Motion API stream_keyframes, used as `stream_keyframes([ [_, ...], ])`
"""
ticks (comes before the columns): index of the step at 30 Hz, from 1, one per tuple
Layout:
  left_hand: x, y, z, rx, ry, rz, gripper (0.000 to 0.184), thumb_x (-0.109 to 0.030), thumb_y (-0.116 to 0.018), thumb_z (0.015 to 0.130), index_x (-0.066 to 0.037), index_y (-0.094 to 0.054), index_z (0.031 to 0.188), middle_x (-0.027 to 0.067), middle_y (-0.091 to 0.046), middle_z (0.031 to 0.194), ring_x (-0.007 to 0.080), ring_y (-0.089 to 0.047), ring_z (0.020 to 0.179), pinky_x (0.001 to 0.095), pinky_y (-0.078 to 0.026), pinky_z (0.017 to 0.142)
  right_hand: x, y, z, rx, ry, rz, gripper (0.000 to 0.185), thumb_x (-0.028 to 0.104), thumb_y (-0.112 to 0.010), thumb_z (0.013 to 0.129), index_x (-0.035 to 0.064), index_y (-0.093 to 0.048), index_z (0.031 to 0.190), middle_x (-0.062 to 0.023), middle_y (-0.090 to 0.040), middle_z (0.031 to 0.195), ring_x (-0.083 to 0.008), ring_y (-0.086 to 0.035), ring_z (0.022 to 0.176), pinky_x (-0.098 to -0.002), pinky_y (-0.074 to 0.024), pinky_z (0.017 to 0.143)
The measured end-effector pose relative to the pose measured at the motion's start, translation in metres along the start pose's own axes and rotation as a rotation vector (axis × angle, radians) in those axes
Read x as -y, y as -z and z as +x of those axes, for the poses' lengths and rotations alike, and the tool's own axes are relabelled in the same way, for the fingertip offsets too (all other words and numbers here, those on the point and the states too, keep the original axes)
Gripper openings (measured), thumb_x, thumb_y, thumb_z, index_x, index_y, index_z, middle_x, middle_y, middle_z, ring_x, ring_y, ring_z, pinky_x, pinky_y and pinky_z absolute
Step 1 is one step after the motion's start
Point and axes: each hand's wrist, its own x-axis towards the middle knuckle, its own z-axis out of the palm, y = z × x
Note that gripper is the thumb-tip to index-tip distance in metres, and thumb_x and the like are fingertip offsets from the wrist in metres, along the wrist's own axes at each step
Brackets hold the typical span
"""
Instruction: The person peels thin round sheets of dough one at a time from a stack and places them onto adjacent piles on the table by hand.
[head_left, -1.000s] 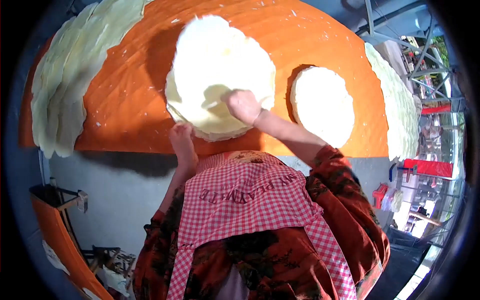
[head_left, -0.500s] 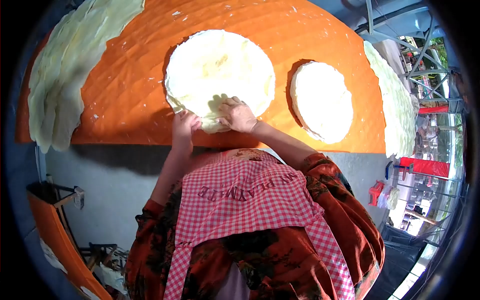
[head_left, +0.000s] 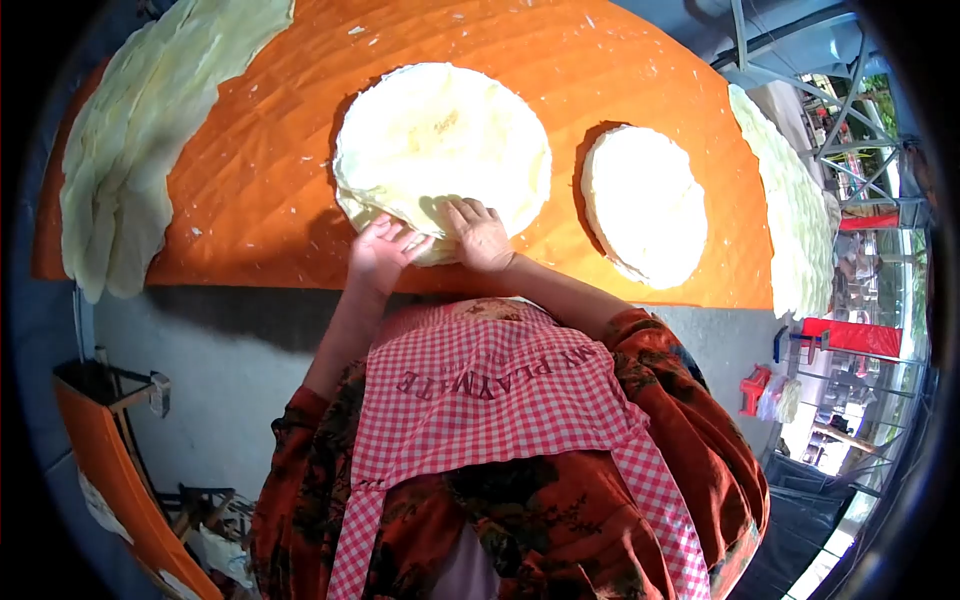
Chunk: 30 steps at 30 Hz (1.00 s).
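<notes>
1 lg. pale stack (head_left: 443, 150) nr. mid of near edge of orange bench (head_left: 262, 190); 1 sm. stack (head_left: 645, 206) to its R, also by that edge. L hand (head_left: 380, 257) at lg. pale stack's near rim, fingers half-bent, can't tell if gripping; R hand (head_left: 483, 240) just beside, palm down on top, unclenched.

What looks like a food workshop, partly open-air.
Stacked flatbread-like rounds (head_left: 440, 135) lie on an orange-covered table (head_left: 260, 180) above grey flooring (head_left: 225, 390); metal framework (head_left: 850, 90) and greenery (head_left: 879, 95) show at right.
</notes>
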Motion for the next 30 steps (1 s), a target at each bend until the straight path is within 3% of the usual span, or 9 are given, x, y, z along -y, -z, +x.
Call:
stream_keyframes([
  [1, 0.005, 0.007, 0.003, 0.065, 0.020, -0.022, 0.043, -0.015, -0.044, 0.090, 0.000, -0.032, 0.129, 0.0218, -0.035, 0.138, 0.0397, -0.034, 0.128, 0.0582, -0.027, 0.109, 0.000, 0.001, 0.001, -0.161, 0.022, -0.051, 0.053, 0.017, -0.064, 0.069, 0.0043, -0.053, 0.119, -0.0152, -0.055, 0.121, -0.0311, -0.051, 0.111, -0.0424, -0.0453, 0.087],
  [5, 0.022, 0.021, 0.014, 0.086, -0.005, 0.035, 0.034, -0.007, -0.046, 0.090, -0.003, -0.036, 0.122, 0.0192, -0.039, 0.132, 0.0387, -0.041, 0.122, 0.0534, -0.035, 0.105, -0.017, -0.001, 0.012, -0.199, 0.059, 0.165, 0.022, 0.018, -0.066, 0.068, 0.0060, -0.064, 0.087, -0.0114, -0.064, 0.083, -0.0302, -0.060, 0.087, -0.0365, -0.0505, 0.073],
  [9, 0.026, 0.022, 0.023, 0.058, -0.067, 0.177, 0.029, -0.009, -0.051, 0.092, -0.004, -0.038, 0.117, 0.0160, -0.044, 0.122, 0.0353, -0.047, 0.116, 0.0501, -0.042, 0.102, -0.027, 0.016, 0.022, 0.095, 0.027, 0.307, 0.033, 0.013, -0.070, 0.072, 0.0067, -0.064, 0.105, -0.0140, -0.065, 0.094, -0.0313, -0.060, 0.091, -0.0379, -0.0498, 0.080],
  [13, 0.029, 0.006, 0.015, 0.053, -0.113, 0.217, 0.028, -0.010, -0.051, 0.093, -0.006, -0.038, 0.118, 0.0136, -0.044, 0.120, 0.0325, -0.049, 0.115, 0.0474, -0.044, 0.100, -0.050, 0.021, 0.030, 0.379, -0.085, 0.690, 0.049, 0.009, -0.076, 0.071, 0.0057, -0.061, 0.117, -0.0134, -0.063, 0.111, -0.0220, -0.059, 0.102, -0.0321, -0.0465, 0.090],
  [19, 0.036, 0.009, 0.015, -0.013, -0.173, 0.259, 0.035, -0.009, -0.049, 0.094, -0.010, -0.040, 0.127, 0.0109, -0.049, 0.126, 0.0273, -0.050, 0.117, 0.0441, -0.045, 0.098, -0.065, 0.019, 0.029, 0.465, -0.184, 1.119, 0.053, 0.008, -0.077, 0.069, 0.0038, -0.058, 0.119, -0.0093, -0.063, 0.112, -0.0201, -0.058, 0.104, -0.0307, -0.0447, 0.093],
  [22, 0.031, 0.022, 0.023, 0.079, -0.147, 0.342, 0.040, -0.004, -0.050, 0.090, -0.010, -0.041, 0.129, 0.0108, -0.051, 0.123, 0.0268, -0.054, 0.113, 0.0427, -0.048, 0.095, -0.059, 0.026, 0.028, 0.466, -0.236, 1.149, 0.052, 0.013, -0.076, 0.071, 0.0028, -0.058, 0.118, -0.0137, -0.062, 0.114, -0.0246, -0.058, 0.105, -0.0323, -0.0446, 0.094],
  [25, 0.030, 0.009, 0.025, -0.066, -0.171, 0.440, 0.037, -0.002, -0.054, 0.087, -0.011, -0.042, 0.120, 0.0101, -0.054, 0.116, 0.0250, -0.057, 0.106, 0.0410, -0.053, 0.085, -0.047, 0.016, 0.022, 0.120, 0.089, 0.561, 0.045, 0.014, -0.073, 0.073, 0.0043, -0.059, 0.114, -0.0163, -0.061, 0.113, -0.0315, -0.058, 0.104, -0.0358, -0.0474, 0.090],
  [29, 0.040, 0.029, 0.048, -0.181, -0.175, 0.531, 0.035, -0.004, -0.055, 0.086, -0.002, -0.048, 0.120, 0.0111, -0.058, 0.112, 0.0243, -0.060, 0.099, 0.0364, -0.054, 0.081, -0.005, 0.013, 0.012, -0.221, 0.022, 0.253, 0.037, 0.020, -0.069, 0.073, 0.0073, -0.061, 0.107, -0.0178, -0.063, 0.104, -0.0326, -0.059, 0.098, -0.0383, -0.0501, 0.081],
  [30, 0.043, 0.030, 0.048, -0.210, -0.179, 0.578, 0.035, -0.005, -0.056, 0.085, -0.001, -0.049, 0.120, 0.0112, -0.059, 0.111, 0.0237, -0.060, 0.097, 0.0353, -0.054, 0.078, -0.007, 0.011, 0.013, -0.144, -0.008, 0.206, 0.034, 0.021, -0.068, 0.073, 0.0077, -0.062, 0.104, -0.0170, -0.064, 0.100, -0.0321, -0.060, 0.094, -0.0387, -0.0504, 0.078],
])
